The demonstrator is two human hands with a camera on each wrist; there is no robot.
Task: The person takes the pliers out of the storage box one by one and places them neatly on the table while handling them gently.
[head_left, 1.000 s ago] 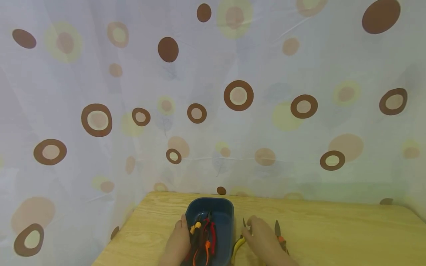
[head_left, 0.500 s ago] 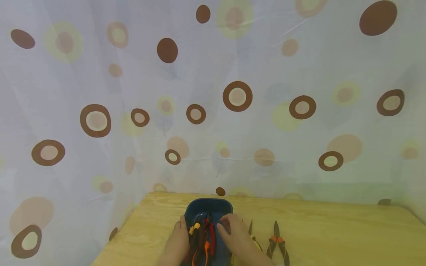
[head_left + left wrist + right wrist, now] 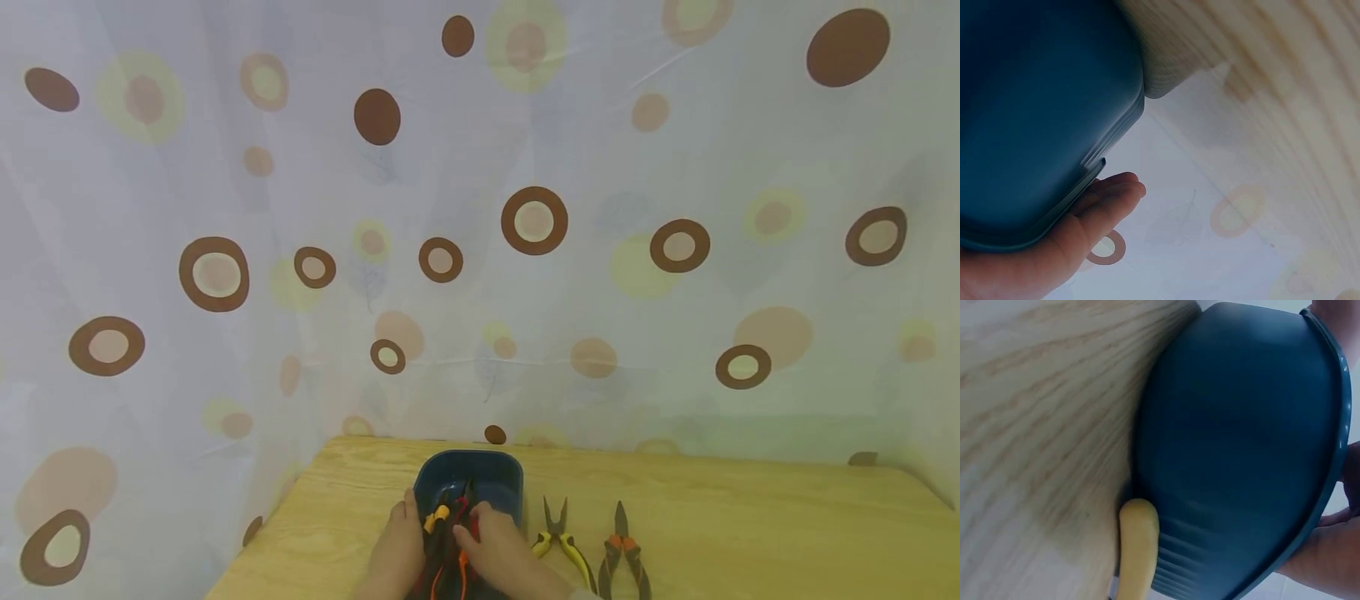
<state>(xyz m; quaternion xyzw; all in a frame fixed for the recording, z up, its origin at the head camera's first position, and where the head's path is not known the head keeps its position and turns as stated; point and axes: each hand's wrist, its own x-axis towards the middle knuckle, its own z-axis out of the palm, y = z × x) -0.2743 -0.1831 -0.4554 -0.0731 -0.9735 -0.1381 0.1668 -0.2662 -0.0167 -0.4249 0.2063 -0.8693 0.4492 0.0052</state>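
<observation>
A dark blue plastic bin [image 3: 510,483] holds several tools, among them pliers with red handles [image 3: 475,525], an orange-handled tool [image 3: 462,562] and a dark-handled tool with yellow parts [image 3: 441,513]. My left hand [image 3: 399,546] rests against the bin's left side; the left wrist view shows its fingers [image 3: 1110,206] lying straight along the outside by the rim. Inside the bin, my right hand [image 3: 501,552] is at the red-handled pliers, thumb and forefinger on either side of them. Whether it grips them is hidden.
Right of the bin, pliers with yellow and black handles [image 3: 557,533] lie spread on the wooden table [image 3: 720,525]. Beyond them lie pliers with orange and dark handles [image 3: 622,546]. A patterned curtain [image 3: 585,292] hangs behind the table.
My right hand has moved left from the yellow-handled pliers, over the bin's right wall and down among the tools. The yellow-handled pliers are now uncovered. My left hand has stayed at the bin.
</observation>
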